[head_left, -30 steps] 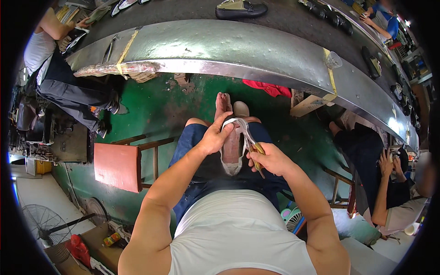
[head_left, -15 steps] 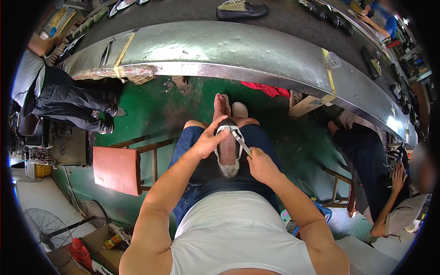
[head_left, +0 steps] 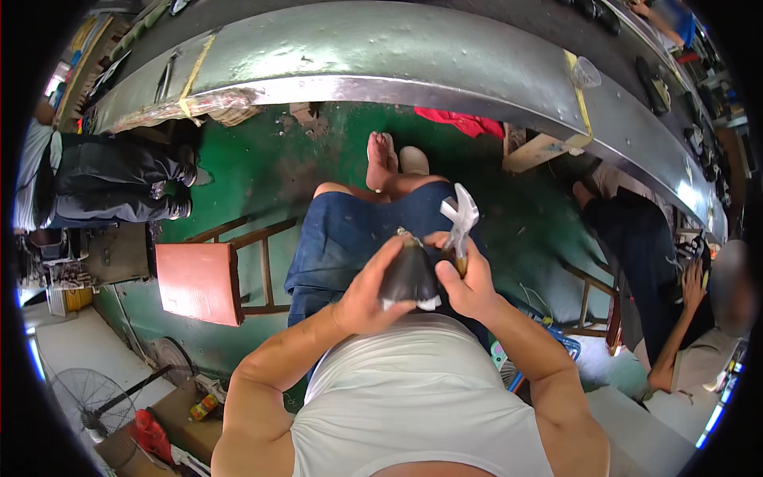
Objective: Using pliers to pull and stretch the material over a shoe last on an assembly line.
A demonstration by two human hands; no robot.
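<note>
Above my lap, my left hand (head_left: 367, 292) grips a black shoe upper (head_left: 409, 274) from its left side. Its dark, smooth outside faces up, and pale lining edges show at the end nearest my body. My right hand (head_left: 472, 285) is closed around the handles of metal lasting pincers (head_left: 462, 213), whose silver head points away from me. The right fingers are close to the shoe's right far side; whether they touch it I cannot tell. The underside of the shoe is hidden.
A long metal-edged bench (head_left: 342, 60) crosses in front of me. On my left is a stool with a reddish seat (head_left: 196, 284); a wire fan (head_left: 91, 404) stands behind it. Co-workers sit or stand at both sides. Red cloth (head_left: 459, 122) hangs under the bench.
The shoe has been turned over, from sole side up to dark upper side up, and brought nearer my body. The pincers have come off it and now point away from me.
</note>
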